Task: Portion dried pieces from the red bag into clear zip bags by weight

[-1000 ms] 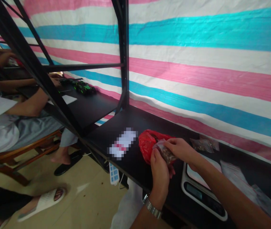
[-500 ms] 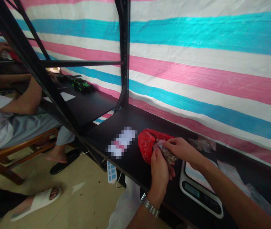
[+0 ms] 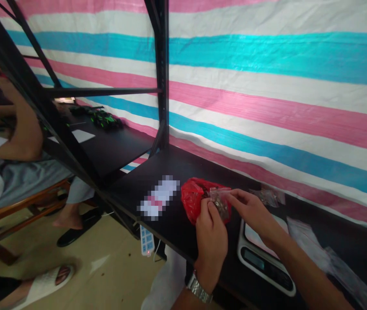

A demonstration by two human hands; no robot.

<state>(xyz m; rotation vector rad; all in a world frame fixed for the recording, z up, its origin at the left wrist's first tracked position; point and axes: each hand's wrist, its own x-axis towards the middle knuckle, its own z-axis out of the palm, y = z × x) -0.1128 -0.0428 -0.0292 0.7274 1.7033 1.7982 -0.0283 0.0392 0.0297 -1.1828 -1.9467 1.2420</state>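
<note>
Right hand (image 3: 255, 216) shifted rightward, pinching clear bag (image 3: 221, 206) with left hand (image 3: 211, 234); red bag (image 3: 190, 198) behind; scale (image 3: 262, 263) partly hidden.

The black table (image 3: 177, 165) carries a blurred white-and-pink item (image 3: 159, 199), red plastic bag (image 3: 191, 199), digital scale (image 3: 265, 265), filled clear packets (image 3: 268, 196) and flat zip-lock bags (image 3: 309, 241).

Clear zip-lock bag (image 3: 221, 209): part-filled with small brownish pieces, seal edge uppermost, held at right of red plastic bag (image 3: 190, 200), crumpled, open, on black surface (image 3: 173, 162).
</note>
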